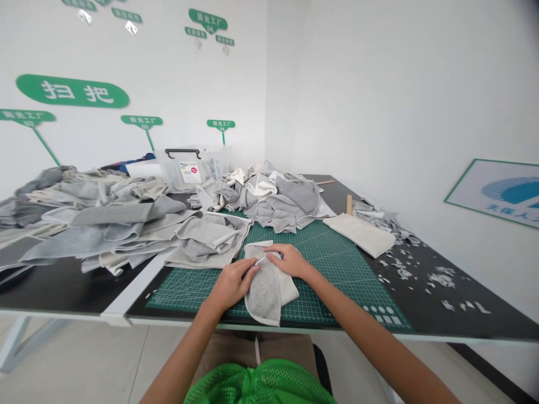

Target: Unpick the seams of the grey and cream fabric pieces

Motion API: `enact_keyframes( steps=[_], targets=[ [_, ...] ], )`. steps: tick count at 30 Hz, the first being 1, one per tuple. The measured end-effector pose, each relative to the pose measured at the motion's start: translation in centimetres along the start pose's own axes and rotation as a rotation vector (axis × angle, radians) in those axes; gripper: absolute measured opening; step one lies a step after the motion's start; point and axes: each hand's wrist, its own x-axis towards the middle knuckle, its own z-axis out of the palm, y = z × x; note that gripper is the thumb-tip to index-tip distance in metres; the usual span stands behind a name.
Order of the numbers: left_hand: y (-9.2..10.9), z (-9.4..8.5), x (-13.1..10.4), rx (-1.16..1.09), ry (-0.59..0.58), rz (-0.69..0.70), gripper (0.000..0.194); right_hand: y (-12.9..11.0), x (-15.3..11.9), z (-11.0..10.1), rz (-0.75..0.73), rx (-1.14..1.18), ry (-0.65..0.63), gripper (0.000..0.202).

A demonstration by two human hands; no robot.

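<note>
A light grey piece of cloth [263, 294] lies on the green cutting mat [320, 247], its lower tip reaching the mat's front edge. A paler layer of fabric [288, 287] shows at its right side. My left hand [236, 282] is closed on the cloth's left edge, thumb against bent fingers. From the upper right, my right hand [288, 261] pinches the same cloth near its top. A thin whitish sliver [260, 261] shows between the hands; whether it is a folded edge or a small tool, I cannot make out.
Grey cloths are heaped at left [109, 224], with a flat stack [210, 238] beside the mat and another heap [278, 196] behind it. A clear lidded box [185, 174] stands at the back. Folded cream cloth [360, 233] and fabric scraps [400, 264] lie at right.
</note>
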Motion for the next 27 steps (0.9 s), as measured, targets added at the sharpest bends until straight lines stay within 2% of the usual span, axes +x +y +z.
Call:
enact_keyframes(
  steps=[18,27],
  targets=[
    [-0.07,0.02,-0.17,-0.013,0.009,-0.019,0.031,0.00,0.00,0.13,0.023,0.038,0.026,0.027],
    [-0.25,0.04,-0.38,-0.021,0.017,-0.017,0.028,0.06,0.05,0.21,0.021,0.035,0.032,0.026]
  ],
)
